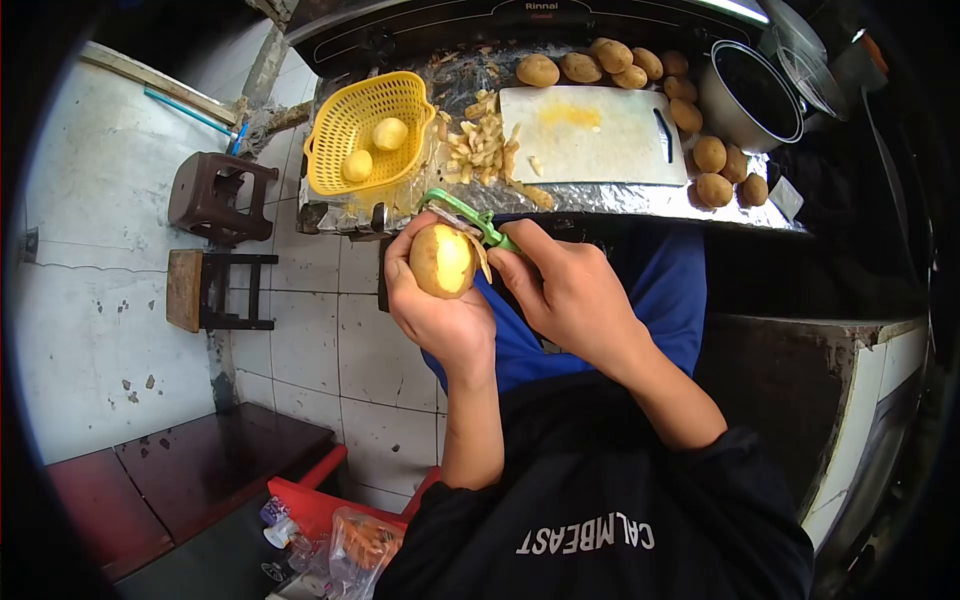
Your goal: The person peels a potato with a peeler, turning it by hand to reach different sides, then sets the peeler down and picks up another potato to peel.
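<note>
At the far left, we are seeing two peeled potatoes [390, 133] lying in a yellow plastic basket [340, 118]. Our left hand [440, 320] is cupping a partly peeled potato [430, 262] just in front of the foil-covered counter [590, 197], fingers curving snugly around it. We are judging it firm, fairly light and hard to crush, but probably slick where pale flesh is showing; the skin-covered sides are offering the surer hold. Peelings [475, 152] are lying on the counter beyond. Our right hand [580, 295] is pinching the green peeler [488, 226] narrowly by its handle, its head resting close against the potato while a strip of peel [483, 262] is hanging beside it. Farther right, a white cutting board [560, 155] is lying near unpeeled potatoes [710, 153], and a pot [718, 110] is standing beyond them.
</note>
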`<action>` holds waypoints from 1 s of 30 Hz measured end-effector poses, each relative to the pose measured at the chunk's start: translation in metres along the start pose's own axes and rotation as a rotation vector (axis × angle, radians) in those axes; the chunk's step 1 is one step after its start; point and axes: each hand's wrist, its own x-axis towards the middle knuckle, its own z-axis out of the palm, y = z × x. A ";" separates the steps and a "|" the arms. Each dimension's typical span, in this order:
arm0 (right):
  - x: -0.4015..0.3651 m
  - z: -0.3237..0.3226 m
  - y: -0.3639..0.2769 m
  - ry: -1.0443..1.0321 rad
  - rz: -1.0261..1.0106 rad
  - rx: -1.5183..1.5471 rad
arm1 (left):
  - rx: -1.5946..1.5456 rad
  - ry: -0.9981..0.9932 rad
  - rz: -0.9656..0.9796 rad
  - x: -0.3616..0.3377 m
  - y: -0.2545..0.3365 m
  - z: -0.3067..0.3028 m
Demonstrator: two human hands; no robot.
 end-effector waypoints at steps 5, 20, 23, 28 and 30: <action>0.012 0.002 0.011 0.040 -0.020 -0.068 | -0.082 -0.012 -0.040 0.012 -0.009 0.008; 0.101 0.027 0.079 0.107 0.219 -0.167 | 0.708 -0.119 0.324 0.079 -0.059 0.013; 0.104 0.013 0.071 0.088 0.122 -0.151 | 0.180 -0.117 -0.090 0.074 -0.040 0.014; 0.051 -0.001 0.015 0.060 -0.084 -0.005 | -0.099 -0.001 -0.112 0.063 -0.018 0.018; 0.040 -0.002 0.005 0.089 -0.116 0.013 | -0.091 -0.039 -0.082 0.055 -0.015 0.015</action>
